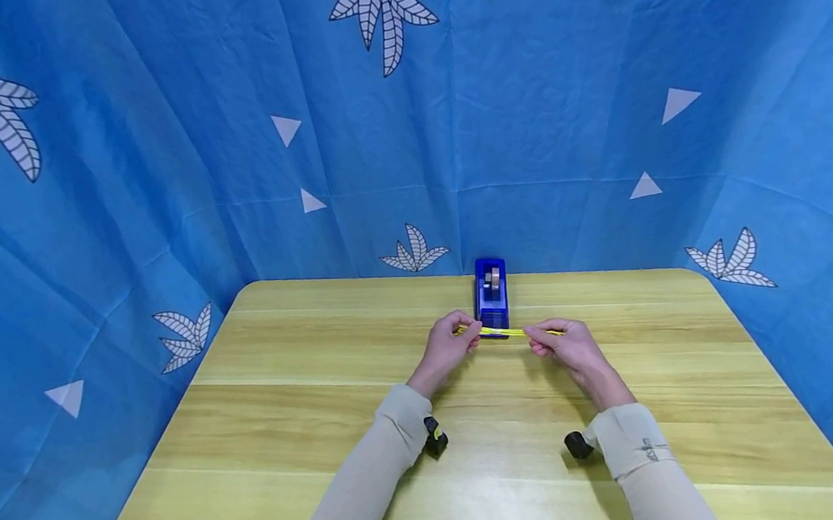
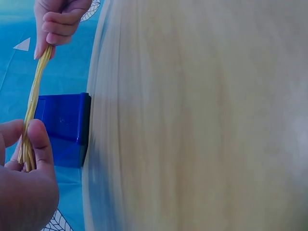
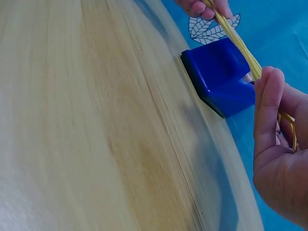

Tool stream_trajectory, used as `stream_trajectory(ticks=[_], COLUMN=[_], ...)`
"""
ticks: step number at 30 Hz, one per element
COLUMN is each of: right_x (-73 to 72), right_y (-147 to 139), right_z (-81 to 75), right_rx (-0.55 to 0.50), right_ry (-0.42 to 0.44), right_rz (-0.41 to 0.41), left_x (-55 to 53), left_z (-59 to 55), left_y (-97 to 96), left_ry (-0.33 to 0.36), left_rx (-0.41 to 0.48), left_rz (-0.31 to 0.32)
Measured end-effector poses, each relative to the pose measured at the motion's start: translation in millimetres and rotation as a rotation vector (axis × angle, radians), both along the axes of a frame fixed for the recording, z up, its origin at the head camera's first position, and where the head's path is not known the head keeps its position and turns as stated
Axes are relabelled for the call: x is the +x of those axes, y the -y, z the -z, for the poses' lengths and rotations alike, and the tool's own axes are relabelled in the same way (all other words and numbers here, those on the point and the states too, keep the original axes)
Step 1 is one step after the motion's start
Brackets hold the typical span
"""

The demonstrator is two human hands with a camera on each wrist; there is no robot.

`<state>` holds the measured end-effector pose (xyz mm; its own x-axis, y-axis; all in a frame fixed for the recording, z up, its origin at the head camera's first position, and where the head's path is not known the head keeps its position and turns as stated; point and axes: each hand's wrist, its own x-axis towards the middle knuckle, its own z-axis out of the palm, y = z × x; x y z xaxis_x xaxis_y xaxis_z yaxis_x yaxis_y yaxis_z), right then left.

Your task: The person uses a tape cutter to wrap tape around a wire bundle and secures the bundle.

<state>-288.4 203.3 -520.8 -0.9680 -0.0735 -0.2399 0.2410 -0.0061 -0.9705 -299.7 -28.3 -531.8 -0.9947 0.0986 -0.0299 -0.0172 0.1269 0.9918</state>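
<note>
A bundle of thin yellow strands is stretched between my two hands. My left hand pinches one end between thumb and fingers; in the left wrist view, short strand ends poke out below that grip. The other end is pinched by my right hand, and a loose loop hangs behind the fingers in the right wrist view. A pale, glossy patch shows along the middle of the bundle. Just behind it stands a blue tape dispenser, its near end overlapped by the strands in the head view.
The dispenser holds a small tape roll and stands by the far edge of the wooden table. Blue patterned curtains enclose the back and sides. A black wrist camera sits at each sleeve cuff.
</note>
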Motion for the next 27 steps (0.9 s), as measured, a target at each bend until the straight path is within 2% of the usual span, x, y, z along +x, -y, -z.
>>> stream_trajectory(ticks=[7,11,15,19,24,27], right_x=[-1.1,-1.5,-2.2,-2.9,-2.0,-1.6], right_y=[-1.5,-1.0,0.4,1.0,3.8,5.0], right_z=[-1.7,-0.1,1.6,2.2,-0.4,-2.8], right_rx=[0.031,0.085,0.101,0.088,0.074,0.113], right_ry=[-0.035,-0.063,-0.096,-0.104,-0.065,-0.009], right_rz=[-0.001,-0.004,0.002,0.015,0.022,0.013], left_x=[-1.3,-1.6,-2.7,-4.4,-4.0,-3.6], left_z=[-3.4,-3.2,-2.6,-1.8,-2.6,-2.3], left_y=[1.0,1.2,0.6,-0.5,0.1,0.9], left_ry=[0.027,0.04,0.049,0.039,-0.003,-0.029], left_rx=[-0.084,-0.112,-0.054,0.018,0.006,-0.014], left_rz=[0.02,0.032,0.037,0.017,0.009,0.012])
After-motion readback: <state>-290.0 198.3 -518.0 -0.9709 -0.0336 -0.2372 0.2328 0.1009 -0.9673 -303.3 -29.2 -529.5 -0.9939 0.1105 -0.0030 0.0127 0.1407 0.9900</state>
